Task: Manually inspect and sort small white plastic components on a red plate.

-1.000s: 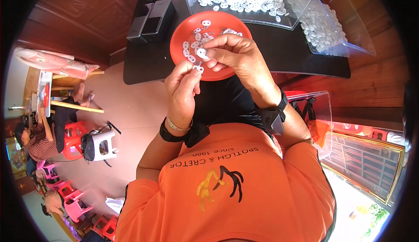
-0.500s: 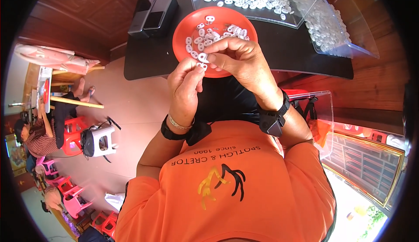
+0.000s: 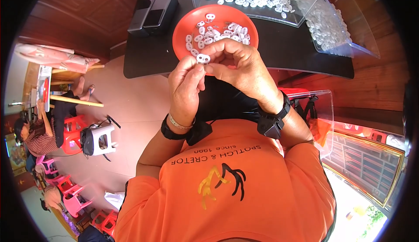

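Note:
Over the near edge of a red plate, both my hands meet at a small white oval plastic piece with two holes. My left hand is closed, pinching the piece between thumb and forefinger from below. Curled around the other side is my right hand, its forefinger and thumb at the piece's right edge. The fingers partly cover the piece's lower side. On the plate lie several similar white two-hole pieces, some with thin metal bits.
The plate stands on a black table. Behind it, a clear bin holds many white pieces; another clear bin is at the right. Grey-black boxes stand at left. Another person sits far left near stools.
Two white pieces, held one above the other, now look like a single piece facing up between my fingers. My right thumb has shifted lower, and its forefinger has moved slightly.

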`<action>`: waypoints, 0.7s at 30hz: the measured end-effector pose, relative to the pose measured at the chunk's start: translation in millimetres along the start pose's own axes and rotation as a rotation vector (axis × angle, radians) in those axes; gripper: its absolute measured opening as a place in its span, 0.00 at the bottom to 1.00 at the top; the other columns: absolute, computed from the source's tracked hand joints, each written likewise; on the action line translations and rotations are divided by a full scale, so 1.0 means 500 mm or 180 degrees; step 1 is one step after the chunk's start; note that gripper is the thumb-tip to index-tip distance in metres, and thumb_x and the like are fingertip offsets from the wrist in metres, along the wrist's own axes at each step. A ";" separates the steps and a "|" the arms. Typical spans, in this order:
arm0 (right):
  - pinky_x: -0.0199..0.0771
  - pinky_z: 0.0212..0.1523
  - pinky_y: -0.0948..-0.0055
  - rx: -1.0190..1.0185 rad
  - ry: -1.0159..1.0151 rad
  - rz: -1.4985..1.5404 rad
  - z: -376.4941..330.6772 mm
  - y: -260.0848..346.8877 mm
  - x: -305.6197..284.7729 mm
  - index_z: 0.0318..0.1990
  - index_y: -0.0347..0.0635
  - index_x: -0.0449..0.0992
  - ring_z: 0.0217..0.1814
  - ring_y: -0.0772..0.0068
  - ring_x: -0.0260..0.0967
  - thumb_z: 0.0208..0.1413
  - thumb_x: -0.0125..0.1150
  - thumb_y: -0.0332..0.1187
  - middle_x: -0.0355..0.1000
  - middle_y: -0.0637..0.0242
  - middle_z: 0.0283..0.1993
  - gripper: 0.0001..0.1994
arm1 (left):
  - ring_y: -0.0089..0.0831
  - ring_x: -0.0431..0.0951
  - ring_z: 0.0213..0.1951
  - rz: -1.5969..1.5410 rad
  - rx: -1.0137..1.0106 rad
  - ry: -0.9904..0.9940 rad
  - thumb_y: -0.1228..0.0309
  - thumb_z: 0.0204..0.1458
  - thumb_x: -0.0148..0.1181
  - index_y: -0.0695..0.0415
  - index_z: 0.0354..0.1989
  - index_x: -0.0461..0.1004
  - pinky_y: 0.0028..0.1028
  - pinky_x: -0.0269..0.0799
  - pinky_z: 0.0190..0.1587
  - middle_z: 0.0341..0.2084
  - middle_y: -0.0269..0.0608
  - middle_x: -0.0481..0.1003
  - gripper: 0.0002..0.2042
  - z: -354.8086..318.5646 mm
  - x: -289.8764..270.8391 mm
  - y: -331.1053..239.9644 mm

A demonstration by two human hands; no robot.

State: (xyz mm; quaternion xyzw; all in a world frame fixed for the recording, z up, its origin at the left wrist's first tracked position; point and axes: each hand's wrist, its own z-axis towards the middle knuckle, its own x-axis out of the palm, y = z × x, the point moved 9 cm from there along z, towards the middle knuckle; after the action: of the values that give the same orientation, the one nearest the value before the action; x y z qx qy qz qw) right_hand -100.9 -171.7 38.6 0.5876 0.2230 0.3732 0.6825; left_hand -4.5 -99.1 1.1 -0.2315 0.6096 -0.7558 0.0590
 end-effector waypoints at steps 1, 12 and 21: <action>0.73 0.39 0.80 -0.0113 0.0052 -0.0127 0.000 0.005 0.004 0.39 0.37 0.76 0.36 0.82 0.71 0.50 0.63 0.21 0.74 0.71 0.33 0.08 | 0.14 0.59 0.19 0.0026 -0.0138 -0.0026 0.72 0.57 0.48 0.60 0.28 0.68 0.17 0.54 0.23 0.17 0.28 0.64 0.07 -0.003 -0.001 0.002; 0.73 0.34 0.77 -0.0251 0.0238 -0.0797 -0.007 0.029 0.012 0.39 0.39 0.75 0.33 0.79 0.72 0.45 0.65 0.21 0.72 0.69 0.30 0.12 | 0.16 0.66 0.21 0.0005 -0.0429 0.0026 0.69 0.56 0.49 0.63 0.35 0.71 0.17 0.59 0.24 0.21 0.30 0.68 0.09 -0.004 0.005 0.007; 0.76 0.35 0.73 -0.1173 -0.0052 -0.2274 -0.022 0.062 0.034 0.42 0.40 0.75 0.37 0.68 0.75 0.42 0.69 0.24 0.74 0.64 0.37 0.17 | 0.17 0.65 0.19 0.0111 -0.0379 -0.0422 0.64 0.56 0.49 0.64 0.33 0.74 0.17 0.57 0.21 0.19 0.32 0.71 0.14 -0.016 -0.003 0.007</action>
State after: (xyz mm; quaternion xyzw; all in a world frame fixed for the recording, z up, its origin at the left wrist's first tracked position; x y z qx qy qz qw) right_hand -106.3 -150.4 68.8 0.3438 0.3372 0.1415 0.8649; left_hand -7.5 -92.2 -3.8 -0.2734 0.6522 -0.7001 0.0985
